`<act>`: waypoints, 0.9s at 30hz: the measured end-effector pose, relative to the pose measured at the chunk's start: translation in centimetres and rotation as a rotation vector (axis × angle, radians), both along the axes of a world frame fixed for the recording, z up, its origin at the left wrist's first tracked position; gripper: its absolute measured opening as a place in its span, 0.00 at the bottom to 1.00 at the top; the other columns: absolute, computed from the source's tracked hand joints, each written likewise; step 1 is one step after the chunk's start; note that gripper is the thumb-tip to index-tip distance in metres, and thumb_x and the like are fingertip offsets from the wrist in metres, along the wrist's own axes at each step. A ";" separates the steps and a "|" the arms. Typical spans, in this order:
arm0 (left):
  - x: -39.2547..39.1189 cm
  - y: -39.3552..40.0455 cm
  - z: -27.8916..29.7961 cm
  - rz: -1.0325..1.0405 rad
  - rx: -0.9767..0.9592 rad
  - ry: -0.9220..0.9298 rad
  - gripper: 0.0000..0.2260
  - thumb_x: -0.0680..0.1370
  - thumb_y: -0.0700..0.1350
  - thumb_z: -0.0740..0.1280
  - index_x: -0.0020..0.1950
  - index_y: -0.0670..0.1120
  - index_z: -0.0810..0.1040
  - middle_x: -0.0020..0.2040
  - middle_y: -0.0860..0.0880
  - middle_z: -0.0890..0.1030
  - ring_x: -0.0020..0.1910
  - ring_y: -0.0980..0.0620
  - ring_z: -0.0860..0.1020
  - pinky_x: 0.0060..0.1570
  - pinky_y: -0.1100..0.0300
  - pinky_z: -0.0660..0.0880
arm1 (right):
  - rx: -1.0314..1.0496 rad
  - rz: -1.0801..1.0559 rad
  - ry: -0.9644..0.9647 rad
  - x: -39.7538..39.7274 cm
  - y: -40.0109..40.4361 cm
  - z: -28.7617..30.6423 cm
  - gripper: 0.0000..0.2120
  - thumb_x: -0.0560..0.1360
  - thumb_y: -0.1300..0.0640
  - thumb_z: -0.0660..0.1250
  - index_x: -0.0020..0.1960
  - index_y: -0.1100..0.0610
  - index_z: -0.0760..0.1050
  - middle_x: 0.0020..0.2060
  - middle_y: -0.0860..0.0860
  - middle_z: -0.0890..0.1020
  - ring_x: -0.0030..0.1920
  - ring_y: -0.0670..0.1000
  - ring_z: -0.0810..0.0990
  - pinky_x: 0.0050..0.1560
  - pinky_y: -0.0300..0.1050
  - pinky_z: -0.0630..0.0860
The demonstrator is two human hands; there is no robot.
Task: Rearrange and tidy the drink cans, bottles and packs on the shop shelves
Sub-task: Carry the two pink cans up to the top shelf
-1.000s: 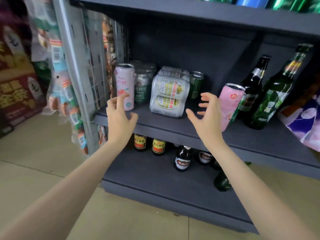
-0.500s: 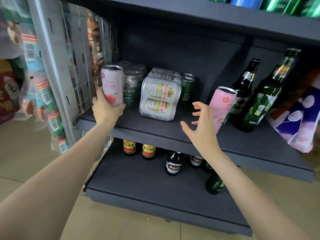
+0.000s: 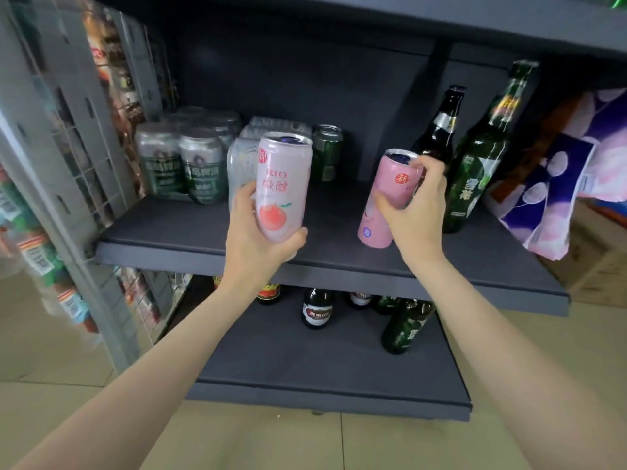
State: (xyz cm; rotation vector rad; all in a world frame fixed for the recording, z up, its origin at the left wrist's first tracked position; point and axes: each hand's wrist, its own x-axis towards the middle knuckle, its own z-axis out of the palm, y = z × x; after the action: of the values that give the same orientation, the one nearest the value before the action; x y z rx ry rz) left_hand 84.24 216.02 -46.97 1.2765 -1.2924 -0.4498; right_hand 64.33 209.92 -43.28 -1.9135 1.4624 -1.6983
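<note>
A second ago both hands were spread in front of the shelf with nothing in them; now the left hand [image 3: 258,239] has the pale peach can [image 3: 283,186] lifted off the far-left spot and carried to the middle, fingers wrapped round its lower half, while the right hand [image 3: 415,212] has closed on the tilted pink can [image 3: 388,198] near the dark beer bottle [image 3: 437,130]. My guess is the two pink cans are being brought together as a pair. The middle shelf [image 3: 339,266] holds shrink-wrapped green cans [image 3: 185,164] at the left, a wrapped pack [image 3: 242,157] partly hidden behind the peach can, a lone green can [image 3: 326,152], and a tall green bottle [image 3: 475,171] at the right. The lower shelf [image 3: 305,374] carries several bottles, at least one green bottle [image 3: 405,329] leaning.
</note>
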 end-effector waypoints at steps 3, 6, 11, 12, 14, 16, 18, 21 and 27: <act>-0.1 0.3 1.9 -0.109 0.120 -0.057 0.29 0.65 0.44 0.78 0.57 0.57 0.63 0.48 0.62 0.75 0.47 0.65 0.76 0.44 0.70 0.72 | -0.020 -0.083 -0.022 0.4 0.5 1.4 0.23 0.66 0.62 0.74 0.49 0.57 0.60 0.47 0.53 0.69 0.45 0.51 0.70 0.43 0.26 0.65; 0.2 2.4 5.1 -0.195 0.255 -0.053 0.31 0.64 0.44 0.78 0.54 0.66 0.63 0.51 0.62 0.77 0.51 0.60 0.77 0.50 0.64 0.75 | 0.193 0.011 0.017 0.2 2.0 4.2 0.27 0.63 0.63 0.76 0.51 0.55 0.60 0.51 0.54 0.71 0.49 0.51 0.72 0.48 0.30 0.68; 1.9 6.1 16.0 -0.263 0.388 -0.068 0.30 0.61 0.45 0.80 0.53 0.64 0.68 0.46 0.64 0.80 0.48 0.65 0.78 0.46 0.71 0.73 | 0.516 0.275 0.075 -0.3 7.9 14.5 0.34 0.60 0.65 0.78 0.57 0.49 0.63 0.52 0.45 0.76 0.50 0.41 0.76 0.50 0.29 0.70; 2.4 6.9 18.9 -0.263 0.402 -0.076 0.29 0.61 0.44 0.80 0.53 0.63 0.69 0.46 0.64 0.80 0.47 0.64 0.78 0.46 0.71 0.73 | 0.554 0.325 0.092 -0.5 9.2 17.4 0.34 0.60 0.65 0.78 0.57 0.48 0.64 0.50 0.42 0.76 0.48 0.37 0.76 0.48 0.27 0.69; 3.0 9.0 25.2 -0.257 0.412 -0.085 0.28 0.61 0.44 0.80 0.53 0.61 0.70 0.47 0.64 0.80 0.47 0.63 0.79 0.46 0.69 0.75 | 0.607 0.412 0.113 -1.1 12.0 24.1 0.34 0.59 0.64 0.79 0.54 0.44 0.65 0.46 0.39 0.77 0.45 0.37 0.77 0.46 0.28 0.72; 3.5 11.2 31.7 -0.236 0.385 -0.103 0.28 0.60 0.44 0.80 0.53 0.61 0.70 0.48 0.66 0.79 0.47 0.63 0.79 0.46 0.69 0.75 | 0.608 0.477 0.117 -1.6 14.5 31.8 0.33 0.58 0.63 0.80 0.52 0.42 0.66 0.45 0.37 0.78 0.45 0.42 0.78 0.45 0.35 0.75; 3.5 13.0 38.2 -0.225 0.336 -0.125 0.29 0.60 0.45 0.81 0.52 0.62 0.69 0.47 0.70 0.78 0.46 0.67 0.78 0.44 0.73 0.73 | 0.560 0.492 0.110 -1.9 16.5 39.2 0.32 0.57 0.63 0.81 0.52 0.45 0.67 0.45 0.32 0.77 0.44 0.38 0.78 0.43 0.31 0.74; 3.4 14.6 48.6 -0.216 0.251 -0.144 0.29 0.58 0.49 0.80 0.52 0.61 0.69 0.47 0.70 0.78 0.44 0.68 0.77 0.41 0.75 0.71 | 0.430 0.520 0.058 -2.0 18.3 50.6 0.34 0.54 0.61 0.83 0.51 0.42 0.68 0.45 0.32 0.77 0.43 0.36 0.77 0.40 0.30 0.73; 2.6 15.4 64.3 -0.155 -0.010 -0.140 0.29 0.54 0.58 0.75 0.52 0.62 0.68 0.46 0.56 0.81 0.41 0.54 0.79 0.43 0.64 0.76 | 0.041 0.533 -0.097 -1.0 19.1 66.5 0.29 0.62 0.69 0.76 0.51 0.46 0.66 0.43 0.39 0.78 0.40 0.34 0.76 0.39 0.29 0.72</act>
State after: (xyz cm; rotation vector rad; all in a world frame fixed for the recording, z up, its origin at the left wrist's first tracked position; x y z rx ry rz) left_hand 86.81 231.45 17.36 1.2216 -1.5169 -0.4687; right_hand 63.28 229.04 23.24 -1.9379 0.8379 -1.4684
